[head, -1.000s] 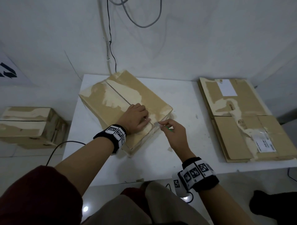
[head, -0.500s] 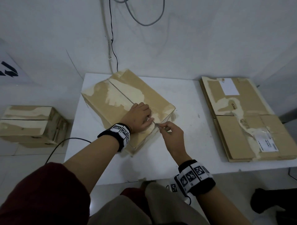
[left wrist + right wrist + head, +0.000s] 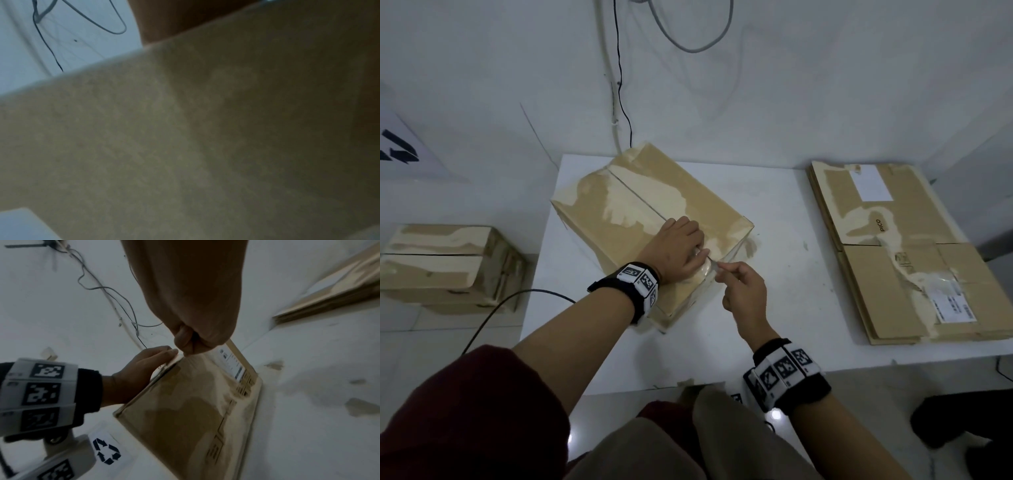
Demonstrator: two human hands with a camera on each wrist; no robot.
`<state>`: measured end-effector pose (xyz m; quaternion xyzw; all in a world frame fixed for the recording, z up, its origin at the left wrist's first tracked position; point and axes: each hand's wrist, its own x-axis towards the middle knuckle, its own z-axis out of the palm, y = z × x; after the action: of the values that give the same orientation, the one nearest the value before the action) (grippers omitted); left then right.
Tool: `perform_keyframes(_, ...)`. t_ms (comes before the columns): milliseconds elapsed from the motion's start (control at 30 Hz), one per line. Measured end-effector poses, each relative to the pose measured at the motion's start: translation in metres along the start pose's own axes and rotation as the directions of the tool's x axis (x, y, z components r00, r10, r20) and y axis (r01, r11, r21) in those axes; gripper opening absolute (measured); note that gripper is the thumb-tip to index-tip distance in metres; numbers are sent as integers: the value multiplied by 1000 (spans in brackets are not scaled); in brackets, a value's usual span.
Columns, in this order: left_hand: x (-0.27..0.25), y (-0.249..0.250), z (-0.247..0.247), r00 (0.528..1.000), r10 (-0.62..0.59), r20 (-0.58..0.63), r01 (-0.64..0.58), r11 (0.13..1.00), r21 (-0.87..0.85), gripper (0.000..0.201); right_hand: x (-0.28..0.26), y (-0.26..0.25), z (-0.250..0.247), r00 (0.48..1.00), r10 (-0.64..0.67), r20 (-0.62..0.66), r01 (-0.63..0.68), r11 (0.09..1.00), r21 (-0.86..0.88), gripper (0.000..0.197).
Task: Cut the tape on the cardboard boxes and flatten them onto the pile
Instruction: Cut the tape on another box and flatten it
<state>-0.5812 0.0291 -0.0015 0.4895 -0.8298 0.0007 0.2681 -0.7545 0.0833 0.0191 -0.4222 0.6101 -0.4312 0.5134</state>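
A: Nearest to us, what do we have?

B: Our two forearms, each with a black wristband carrying white squares printed with black coded markers [image 3: 784, 371]. Our right hand [image 3: 744, 289] is curled at the near corner of the tan cardboard box [image 3: 654, 202], its thumb and forefinger pinching something thin and pale right at the box's seam. We cannot tell whether that is a blade or a strip of clear tape.

A: And the left hand?

B: Our left hand [image 3: 679, 248] lies palm down on top of the box, fingers pressed together over the centre seam, fingertips just beside the right hand's pinch. The left wrist view is filled with blurred brown cardboard.

A: Where does the box sit?

B: On the white bench [image 3: 784, 212], turned at an angle, its top patched with pale torn areas. In the right wrist view its side wall bears a white printed label [image 3: 231, 362] and dark printing lower down, both too blurred to read.

A: Any writing we can read?

B: On the pile of flattened brown cardboard [image 3: 887, 274] at the bench's right side, well apart from the box, we read "PICO". That pile also carries a blank white sticker [image 3: 871, 185] towards the back and a printed shipping label [image 3: 950, 305] towards the front, its text too small.

A: Further off?

B: A second closed cardboard box [image 3: 445, 263] on the floor to the left, a white sign with black recycling arrows [image 3: 106, 451], and cables [image 3: 688, 37] hanging on the white wall.
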Motion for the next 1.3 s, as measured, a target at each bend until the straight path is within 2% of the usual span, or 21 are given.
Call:
perform_keyframes(133,0,2,1,1000,14,9,-14,1000,-1,32,-14,9,1,999,-38,-15,38,999,-9,6)
perform_keyframes(267,-1,2,-2,1000,30,4,-30,999,14,31,-4,4,-1,999,-38,-5,38,998,-50,5)
perform_keyframes(400,1,4,-3,999,17,35,-18,1000,23,32,-8,8,5,997,-74,-34,71,994,-78,14)
perform_keyframes(567,0,7,-7,998,43,44,-43,999,6,34,-2,4,-2,991,-133,10,133,982,-137,14)
perform_keyframes(733,3,10,-9,999,15,37,-16,1000,1,33,-5,6,-7,989,-89,114,101,989,-105,16)
perform_keyframes(833,8,11,-11,1000,3,28,-3,1000,1,30,-9,7,1,981,-118,152,138,982,-127,19)
perform_keyframes(900,8,10,-10,999,-11,38,11,1000,-11,30,-11,9,10,986,-105,130,121,985,-122,18)
perform_keyframes(967,6,8,-7,997,-6,70,10,999,-47,33,-15,13,10,989,-35,144,42,998,-48,18)
perform_keyframes(1033,6,5,-6,988,-3,152,11,998,-56,41,-16,18,-4,981,39,189,-47,998,39,19)
perform_keyframes(1067,6,4,-7,979,-4,206,13,999,-39,47,-16,19,-14,984,39,172,-48,998,51,19)
perform_keyframes(1133,5,2,-11,957,-6,289,4,1000,10,57,-10,19,-33,998,-50,46,48,998,46,16)
perform_keyframes(1200,2,6,-18,947,-19,322,13,1000,21,59,-2,14,-43,977,-202,-74,198,979,-52,10)
perform_keyframes(1233,1,9,-21,942,-35,333,27,999,29,56,3,8,-45,956,-281,-86,272,957,-106,9)
perform_keyframes(1300,-4,21,-29,929,-81,361,59,996,71,47,13,-4,-41,915,-403,-23,393,902,-177,9)
